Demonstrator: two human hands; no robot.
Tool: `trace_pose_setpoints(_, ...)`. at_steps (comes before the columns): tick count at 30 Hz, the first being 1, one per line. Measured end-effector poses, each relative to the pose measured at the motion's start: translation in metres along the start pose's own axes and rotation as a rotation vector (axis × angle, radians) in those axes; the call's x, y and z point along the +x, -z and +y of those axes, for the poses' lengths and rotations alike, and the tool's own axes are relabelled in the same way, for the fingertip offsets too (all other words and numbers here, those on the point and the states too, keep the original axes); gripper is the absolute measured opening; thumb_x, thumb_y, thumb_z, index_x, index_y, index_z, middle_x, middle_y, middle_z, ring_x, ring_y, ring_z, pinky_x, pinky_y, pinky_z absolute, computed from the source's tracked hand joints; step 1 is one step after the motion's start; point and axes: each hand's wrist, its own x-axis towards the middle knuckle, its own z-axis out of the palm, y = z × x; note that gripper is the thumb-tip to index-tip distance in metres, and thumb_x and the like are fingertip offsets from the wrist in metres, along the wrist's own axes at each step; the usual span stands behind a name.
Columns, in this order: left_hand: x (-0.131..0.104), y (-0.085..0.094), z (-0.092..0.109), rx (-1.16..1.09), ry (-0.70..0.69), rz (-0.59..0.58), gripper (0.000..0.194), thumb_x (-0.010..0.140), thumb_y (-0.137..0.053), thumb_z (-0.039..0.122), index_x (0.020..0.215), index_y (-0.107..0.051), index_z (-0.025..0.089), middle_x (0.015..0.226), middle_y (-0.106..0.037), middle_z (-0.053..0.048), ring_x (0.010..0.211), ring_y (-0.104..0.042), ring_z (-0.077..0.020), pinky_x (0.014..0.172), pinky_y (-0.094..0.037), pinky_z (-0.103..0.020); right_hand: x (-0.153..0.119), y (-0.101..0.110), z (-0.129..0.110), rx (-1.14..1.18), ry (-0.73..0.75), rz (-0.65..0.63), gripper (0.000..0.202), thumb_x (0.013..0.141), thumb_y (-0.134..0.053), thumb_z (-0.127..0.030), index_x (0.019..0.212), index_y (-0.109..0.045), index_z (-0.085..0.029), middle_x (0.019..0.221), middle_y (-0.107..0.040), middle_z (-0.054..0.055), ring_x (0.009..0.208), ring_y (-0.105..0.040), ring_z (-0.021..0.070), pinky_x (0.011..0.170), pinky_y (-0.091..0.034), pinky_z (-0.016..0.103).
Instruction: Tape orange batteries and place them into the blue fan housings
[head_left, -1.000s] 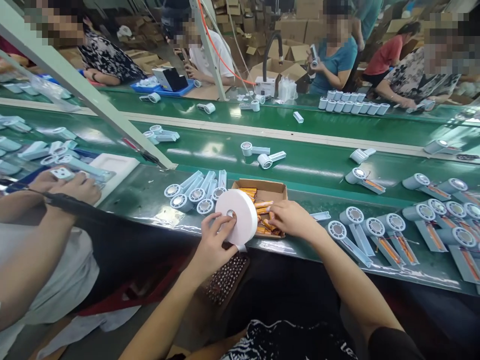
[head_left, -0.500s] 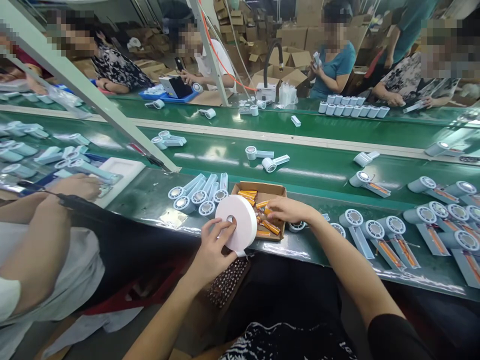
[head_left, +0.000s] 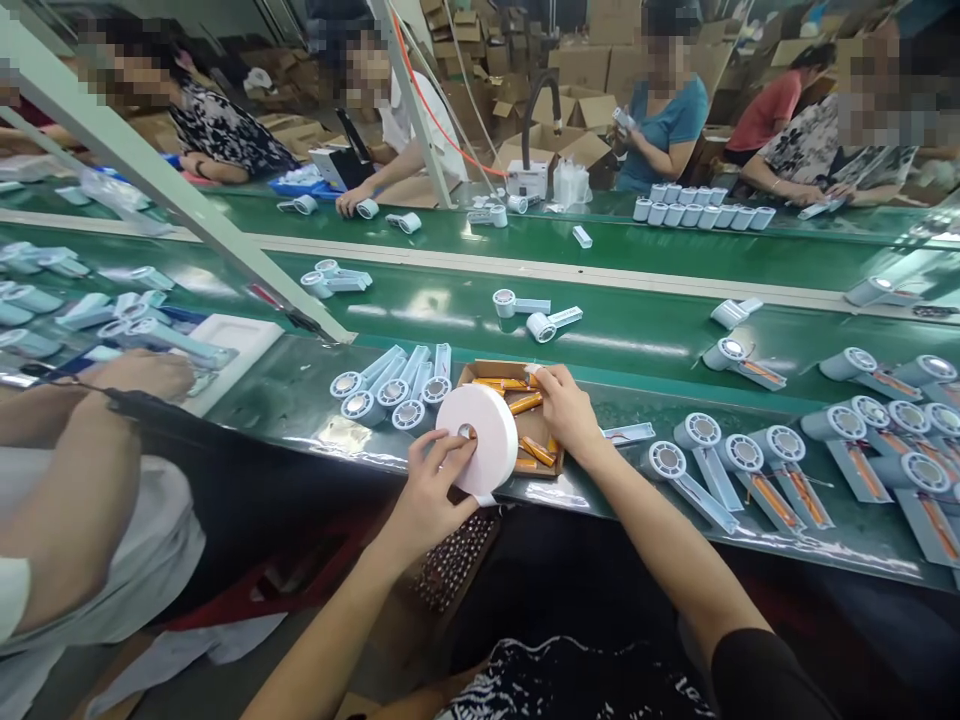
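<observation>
My left hand (head_left: 436,482) grips a roll of white tape (head_left: 474,440), fingers in its core hole and thumb at the lower edge, where a short tape end sticks out. The roll stands upright before a shallow cardboard box (head_left: 546,440) holding several orange battery cells (head_left: 537,450). Over the box's back right part, my right hand (head_left: 566,408) has its fingers pinched together. A small whitish bit shows at its fingertips, beside the end of an orange cell; what it holds is unclear. Light blue handheld fan bodies (head_left: 394,390) lie left of the box.
More fan parts (head_left: 742,455), some with orange cells in their handles, lie to the right. A green conveyor belt (head_left: 420,300) carries scattered fan bodies behind the bench. A slanted metal post (head_left: 187,190) rises at left. A co-worker's arm (head_left: 67,480) is close on my left; others sit opposite.
My right hand has shifted from the middle of the box to its back right, fingers now pinched. My left hand and the tape roll stay nearly in place. A co-worker opposite reaches onto the belt.
</observation>
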Motion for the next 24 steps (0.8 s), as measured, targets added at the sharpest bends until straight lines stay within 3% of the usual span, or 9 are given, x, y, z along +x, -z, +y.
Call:
trace_pose_setpoints(4,-0.003,0.003,-0.002,0.035,0.018,-0.005,0.054,0.085,-0.073,0.017,0.136,-0.055,0.019,0.125,-0.061,-0.014,0.13,-0.045,-0.0367,0.108,-0.052,-0.054,0.009,-0.004,0.011,0.382,0.019,0.135,0.037,0.1,-0.054,-0.032,0.134,-0.065,-0.022,0.121,-0.067,0.01,0.112,-0.066,0.024,0.102,-0.056,0.039)
trace_pose_setpoints(7,-0.001,0.008,0.0,0.084,-0.002,0.007,0.053,0.083,-0.074,0.014,0.135,-0.059,0.017,0.122,-0.064,-0.014,0.129,-0.046,-0.0368,0.107,-0.051,-0.053,-0.001,0.009,0.01,0.518,0.026,0.198,0.041,0.094,-0.066,-0.041,0.128,-0.071,-0.021,0.118,-0.069,0.01,0.115,-0.065,0.0263,0.106,-0.054,0.042)
trace_pose_setpoints(10,0.003,0.012,0.006,0.165,-0.053,0.025,0.048,0.086,-0.072,0.011,0.133,-0.064,0.017,0.118,-0.069,-0.013,0.127,-0.048,-0.036,0.108,-0.049,-0.051,-0.026,0.033,-0.002,0.716,-0.027,0.058,0.054,0.088,-0.075,-0.046,0.137,-0.068,-0.023,0.109,-0.077,0.007,0.105,-0.071,0.0269,0.098,-0.059,0.043)
trace_pose_setpoints(12,0.006,0.014,0.011,0.214,-0.102,0.019,0.046,0.089,-0.07,0.009,0.133,-0.066,0.018,0.117,-0.072,-0.011,0.127,-0.049,-0.0341,0.11,-0.048,-0.048,-0.044,0.05,-0.012,0.768,-0.048,-0.049,0.053,0.087,-0.077,-0.044,0.136,-0.07,-0.024,0.109,-0.079,0.006,0.105,-0.073,0.0273,0.096,-0.06,0.042)
trace_pose_setpoints(15,0.01,0.016,0.016,0.252,-0.192,-0.019,0.047,0.091,-0.07,0.009,0.137,-0.066,0.019,0.12,-0.075,-0.007,0.128,-0.05,-0.0314,0.112,-0.046,-0.045,-0.06,0.073,-0.022,0.582,-0.014,-0.137,0.036,0.09,-0.073,-0.037,0.123,-0.077,-0.024,0.108,-0.08,0.005,0.104,-0.074,0.0263,0.095,-0.059,0.038)
trace_pose_setpoints(19,0.015,0.019,0.017,0.267,-0.301,-0.117,0.051,0.092,-0.066,0.006,0.141,-0.065,0.021,0.132,-0.073,-0.004,0.13,-0.052,-0.0288,0.116,-0.044,-0.044,-0.064,0.092,-0.027,0.295,0.048,-0.147,0.018,0.094,-0.068,-0.033,0.101,-0.08,-0.022,0.088,-0.078,0.002,0.079,-0.068,0.0186,0.078,-0.054,0.03)
trace_pose_setpoints(24,0.033,0.029,0.017,0.287,-0.497,-0.212,0.047,0.095,-0.062,0.006,0.139,-0.066,0.02,0.134,-0.073,-0.001,0.127,-0.056,-0.026,0.123,-0.042,-0.048,-0.061,0.108,-0.026,0.14,0.056,-0.257,0.02,0.092,-0.069,-0.029,0.075,-0.074,-0.02,0.064,-0.067,-0.004,0.059,-0.051,0.0119,0.062,-0.041,0.027)
